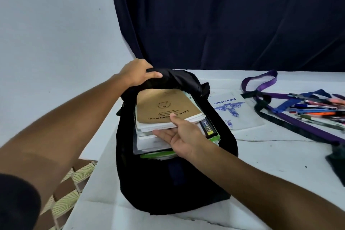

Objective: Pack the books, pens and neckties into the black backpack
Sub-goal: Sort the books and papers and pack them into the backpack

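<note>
The black backpack (pixel 168 183) stands open on the white table. My left hand (pixel 139 72) grips its top flap and holds it up. Inside stands a stack of books, with a brown exercise book (pixel 164 104) on top. My right hand (pixel 179 134) holds that brown book and a few white ones beneath it, thumb on the cover and fingers under the stack. A white book with blue print (pixel 233 110) lies on the table right of the bag. Further right lie purple and blue neckties (pixel 270 97) and a pile of pens (pixel 317 108).
The white table (pixel 261 164) reaches to the right edge of view; its left edge runs diagonally past the bag. A dark curtain (pixel 224 14) hangs behind. A dark cloth (pixel 337 162) lies at the far right. Patterned floor (pixel 71 183) shows at lower left.
</note>
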A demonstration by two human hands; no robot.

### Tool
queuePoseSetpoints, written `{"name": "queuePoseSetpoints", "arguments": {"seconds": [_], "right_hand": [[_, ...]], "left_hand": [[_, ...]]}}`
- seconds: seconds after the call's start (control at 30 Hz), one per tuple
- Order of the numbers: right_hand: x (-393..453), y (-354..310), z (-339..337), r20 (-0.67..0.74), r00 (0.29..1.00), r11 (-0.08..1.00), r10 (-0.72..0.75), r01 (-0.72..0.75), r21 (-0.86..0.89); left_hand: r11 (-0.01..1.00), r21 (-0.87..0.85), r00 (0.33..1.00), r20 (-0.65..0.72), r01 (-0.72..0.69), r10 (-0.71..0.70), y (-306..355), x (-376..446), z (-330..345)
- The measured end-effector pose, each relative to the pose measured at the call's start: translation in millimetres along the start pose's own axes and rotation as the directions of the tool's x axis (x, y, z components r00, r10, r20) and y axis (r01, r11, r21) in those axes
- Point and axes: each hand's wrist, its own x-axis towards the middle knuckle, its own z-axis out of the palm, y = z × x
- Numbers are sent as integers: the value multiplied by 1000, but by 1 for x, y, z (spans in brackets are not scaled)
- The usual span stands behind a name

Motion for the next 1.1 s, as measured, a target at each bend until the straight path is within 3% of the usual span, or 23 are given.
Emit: {"name": "queuePoseSetpoints", "arguments": {"seconds": [0.43,0.67,0.87,0.93,1.0,1.1], "right_hand": [[82,-10,28,-86,995,999,-47,47,-9],[88,-15,34,-47,999,1000,-20,20,5],[51,-44,9,126,979,980,163,-146,-132],[31,-62,-11,208,958,959,198,-146,-243],[15,-88,-36,235,958,914,163,-58,-401],[10,-139,-84,82,993,830,-83,114,-545]], "left_hand": [[999,-50,999,35,14,-12,11,0,-11],[996,-88,999,44,30,-27,6,-4,-7],[995,-43,991,99,90,-86,6,-17,7],[994,-15,993,57,107,-106,16,-23,17],[998,-48,996,-78,36,-39,38,-27,30],[947,-301,983,-176,-112,60,98,-30,54]]}}
